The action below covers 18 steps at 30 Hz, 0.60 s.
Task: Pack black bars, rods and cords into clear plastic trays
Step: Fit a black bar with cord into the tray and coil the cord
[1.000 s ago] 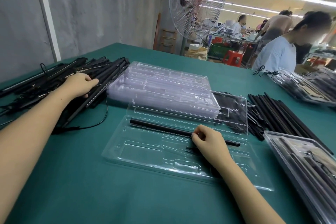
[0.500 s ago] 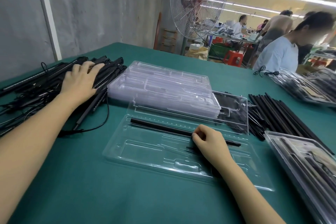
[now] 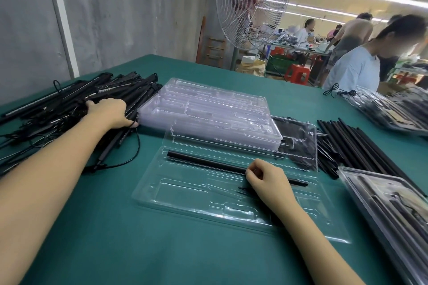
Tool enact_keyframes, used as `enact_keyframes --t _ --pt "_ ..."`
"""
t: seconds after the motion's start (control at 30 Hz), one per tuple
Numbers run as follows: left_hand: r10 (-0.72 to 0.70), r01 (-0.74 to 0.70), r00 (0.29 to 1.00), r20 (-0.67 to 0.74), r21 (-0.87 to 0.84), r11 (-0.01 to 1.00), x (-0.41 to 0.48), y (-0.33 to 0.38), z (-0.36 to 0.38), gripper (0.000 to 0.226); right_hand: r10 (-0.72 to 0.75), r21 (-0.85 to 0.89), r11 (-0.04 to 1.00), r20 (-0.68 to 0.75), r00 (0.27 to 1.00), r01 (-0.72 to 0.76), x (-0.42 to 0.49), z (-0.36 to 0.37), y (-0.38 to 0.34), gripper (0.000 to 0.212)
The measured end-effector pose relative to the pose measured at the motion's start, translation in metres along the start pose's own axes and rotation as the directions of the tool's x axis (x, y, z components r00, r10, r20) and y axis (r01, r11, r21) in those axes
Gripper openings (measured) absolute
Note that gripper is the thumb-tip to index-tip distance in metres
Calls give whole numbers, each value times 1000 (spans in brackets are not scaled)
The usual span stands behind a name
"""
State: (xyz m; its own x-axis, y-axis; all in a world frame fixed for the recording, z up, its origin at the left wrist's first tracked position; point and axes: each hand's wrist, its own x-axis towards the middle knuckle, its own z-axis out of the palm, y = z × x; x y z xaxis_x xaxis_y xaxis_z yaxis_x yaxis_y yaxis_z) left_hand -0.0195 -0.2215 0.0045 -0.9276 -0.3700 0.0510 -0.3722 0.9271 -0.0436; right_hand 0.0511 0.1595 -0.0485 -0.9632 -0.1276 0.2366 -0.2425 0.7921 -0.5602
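Observation:
An open clear tray [image 3: 185, 203] lies on the green table in front of me, its lid [image 3: 301, 146] folded back. A long black rod [image 3: 203, 161] lies in the tray's far groove. My right hand [image 3: 268, 183] rests on the rod's right part, its curled fingers pinching it. To the left lies a pile of black bars and cords [image 3: 58, 104]. My left hand [image 3: 108, 111] reaches into the pile's right edge and grips a black bar there, thumb under and fingers over it. One cord [image 3: 136, 146] loops out of the pile toward the tray.
A stack of empty clear trays [image 3: 208, 104] sits behind the open tray. Loose black rods [image 3: 361, 146] lie to the right. Packed trays stand at the near right [image 3: 393, 220] and far right [image 3: 393, 111]. A large fan [image 3: 252, 2] and a person [image 3: 356, 69] are beyond the table.
My left hand has shifted on the pile and closed its fingers around a bar at the edge. My right hand has stayed on the rod in the tray.

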Motion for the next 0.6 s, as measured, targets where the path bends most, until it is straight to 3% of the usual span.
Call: enact_keyframes --t 0.17,0.3,0.5,0.6 --pt "-6 3 998 64 43 999 -2 18 -8 27 -5 5 1000 7 1000 5 -1 -1 0 12" --pt "-40 19 980 193 109 994 -2 26 -16 39 -6 4 1000 13 1000 6 -1 -1 0 13" --pt "-126 124 991 35 69 990 -4 15 1 73 -8 4 1000 23 1000 8 -2 -3 -2 12" --pt "-75 68 996 40 147 987 -5 9 -5 55 -11 -5 1000 24 1000 11 -1 -3 -2 13"
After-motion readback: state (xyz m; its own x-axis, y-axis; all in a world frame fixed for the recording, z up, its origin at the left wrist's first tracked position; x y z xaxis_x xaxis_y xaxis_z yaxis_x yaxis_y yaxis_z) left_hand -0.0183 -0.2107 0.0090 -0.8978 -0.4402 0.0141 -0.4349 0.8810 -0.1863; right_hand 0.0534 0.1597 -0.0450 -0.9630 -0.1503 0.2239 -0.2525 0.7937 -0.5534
